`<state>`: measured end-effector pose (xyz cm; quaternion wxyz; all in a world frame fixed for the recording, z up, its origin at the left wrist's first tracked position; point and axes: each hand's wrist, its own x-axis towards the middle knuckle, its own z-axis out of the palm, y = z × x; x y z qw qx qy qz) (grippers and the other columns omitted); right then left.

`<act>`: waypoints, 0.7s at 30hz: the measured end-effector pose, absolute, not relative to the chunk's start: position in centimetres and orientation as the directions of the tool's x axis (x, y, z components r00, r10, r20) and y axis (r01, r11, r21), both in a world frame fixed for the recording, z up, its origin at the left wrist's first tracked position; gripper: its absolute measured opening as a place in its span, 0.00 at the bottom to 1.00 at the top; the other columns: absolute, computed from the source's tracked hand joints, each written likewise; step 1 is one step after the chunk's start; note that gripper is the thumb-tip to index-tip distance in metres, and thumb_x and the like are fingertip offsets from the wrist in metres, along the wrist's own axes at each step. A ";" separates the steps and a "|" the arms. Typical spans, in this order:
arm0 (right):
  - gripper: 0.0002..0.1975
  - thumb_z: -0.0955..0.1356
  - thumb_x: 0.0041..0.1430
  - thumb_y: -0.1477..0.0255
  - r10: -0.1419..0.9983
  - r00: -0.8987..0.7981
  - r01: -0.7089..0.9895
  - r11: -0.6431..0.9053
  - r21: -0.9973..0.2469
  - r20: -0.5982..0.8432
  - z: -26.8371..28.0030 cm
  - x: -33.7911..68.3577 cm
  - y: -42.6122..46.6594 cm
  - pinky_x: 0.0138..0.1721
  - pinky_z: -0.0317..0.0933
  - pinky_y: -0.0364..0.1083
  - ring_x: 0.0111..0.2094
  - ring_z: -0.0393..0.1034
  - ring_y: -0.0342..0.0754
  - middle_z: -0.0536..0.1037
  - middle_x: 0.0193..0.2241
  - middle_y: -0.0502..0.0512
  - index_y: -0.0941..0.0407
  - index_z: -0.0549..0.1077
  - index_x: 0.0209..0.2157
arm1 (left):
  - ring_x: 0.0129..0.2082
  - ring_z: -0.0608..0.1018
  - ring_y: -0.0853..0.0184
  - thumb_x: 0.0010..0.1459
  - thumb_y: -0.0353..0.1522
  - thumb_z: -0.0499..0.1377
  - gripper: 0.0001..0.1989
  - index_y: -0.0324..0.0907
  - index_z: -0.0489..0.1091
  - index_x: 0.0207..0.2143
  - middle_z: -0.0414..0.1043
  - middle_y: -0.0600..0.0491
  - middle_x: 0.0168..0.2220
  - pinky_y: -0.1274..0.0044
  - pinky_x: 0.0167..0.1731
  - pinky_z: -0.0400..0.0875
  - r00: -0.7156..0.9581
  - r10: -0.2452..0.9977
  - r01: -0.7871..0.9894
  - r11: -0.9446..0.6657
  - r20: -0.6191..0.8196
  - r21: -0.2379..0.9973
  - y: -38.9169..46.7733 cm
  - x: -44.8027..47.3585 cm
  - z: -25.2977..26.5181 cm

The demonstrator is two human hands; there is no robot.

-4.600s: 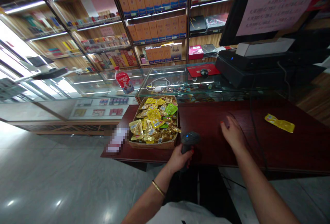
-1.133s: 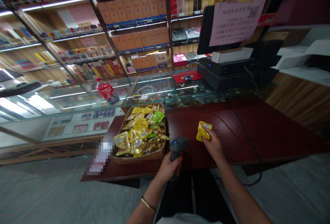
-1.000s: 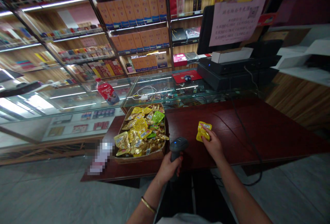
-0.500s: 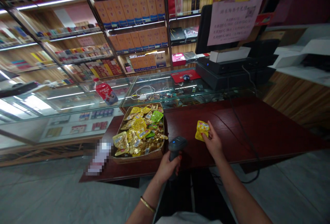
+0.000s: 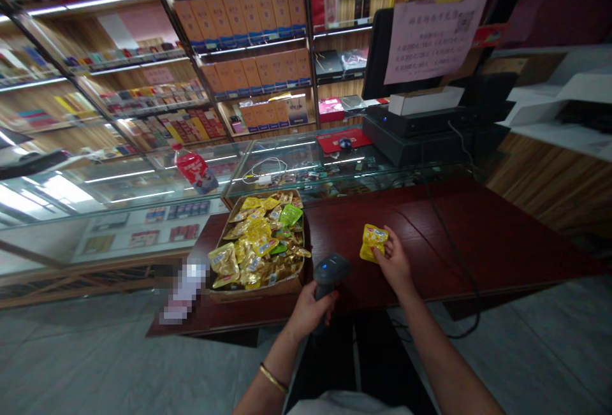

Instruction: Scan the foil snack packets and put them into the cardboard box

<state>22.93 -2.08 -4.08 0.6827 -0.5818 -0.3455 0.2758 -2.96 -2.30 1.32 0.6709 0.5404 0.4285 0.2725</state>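
Note:
My left hand (image 5: 310, 310) is wrapped round the handle of a dark barcode scanner (image 5: 331, 268) with a small blue light on top. The scanner's head tilts toward the right. Between the thumb and fingers of my right hand (image 5: 394, 261) is a small yellow snack packet (image 5: 371, 240), held over the dark red tabletop. To the left of the scanner stands an open cardboard box (image 5: 282, 288) heaped with gold, yellow and green snack packets (image 5: 258, 230).
The dark red table (image 5: 440, 230) backs onto a glass display counter (image 5: 306, 150). On the counter stand a red-labelled bottle (image 5: 196, 169), a mouse (image 5: 345, 143) and a monitor (image 5: 380, 51). A cable (image 5: 452, 243) crosses the table's right side. A blurred-out object (image 5: 184, 294) lies at the left corner.
The yellow packet in my right hand has shifted slightly left and turned a little. My left hand has moved the scanner's head a touch to the right.

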 end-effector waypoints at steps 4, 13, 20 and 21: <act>0.45 0.73 0.53 0.61 0.744 0.642 0.041 0.207 -0.978 0.184 -3.9 22.8 -1.9 0.46 0.75 0.53 0.50 0.78 0.56 0.76 0.56 0.67 0.54 0.55 0.68 | 0.12 0.66 0.74 0.49 0.48 0.68 0.24 0.39 0.70 0.40 0.67 0.61 0.17 0.82 0.12 0.64 0.452 0.842 0.092 0.284 -0.294 0.954 -2.5 -2.4 2.0; 0.50 0.73 0.53 0.54 0.820 0.551 0.049 0.154 -0.987 0.156 -3.5 22.5 -1.6 0.50 0.75 0.55 0.51 0.78 0.58 0.78 0.55 0.65 0.55 0.52 0.71 | 0.12 0.66 0.75 0.52 0.46 0.66 0.20 0.41 0.66 0.35 0.65 0.62 0.18 0.83 0.11 0.63 0.437 0.859 0.104 0.245 -0.265 0.964 -3.7 -0.7 5.8; 0.47 0.72 0.54 0.54 0.795 0.574 0.126 0.148 -0.981 0.194 -3.6 22.3 -1.7 0.48 0.76 0.55 0.49 0.80 0.58 0.81 0.52 0.62 0.54 0.55 0.71 | 0.12 0.67 0.74 0.54 0.43 0.65 0.16 0.41 0.68 0.36 0.64 0.62 0.15 0.83 0.12 0.63 0.458 0.853 0.210 0.168 -0.249 0.963 -4.0 -0.2 8.6; 0.46 0.72 0.55 0.55 0.791 0.578 0.143 0.146 -0.979 0.203 -3.5 22.2 -1.8 0.48 0.76 0.55 0.49 0.79 0.58 0.81 0.52 0.61 0.54 0.57 0.70 | 0.11 0.66 0.74 0.54 0.42 0.64 0.15 0.41 0.69 0.36 0.64 0.63 0.14 0.83 0.12 0.62 0.461 0.852 0.218 0.162 -0.248 0.962 -3.9 -0.1 8.8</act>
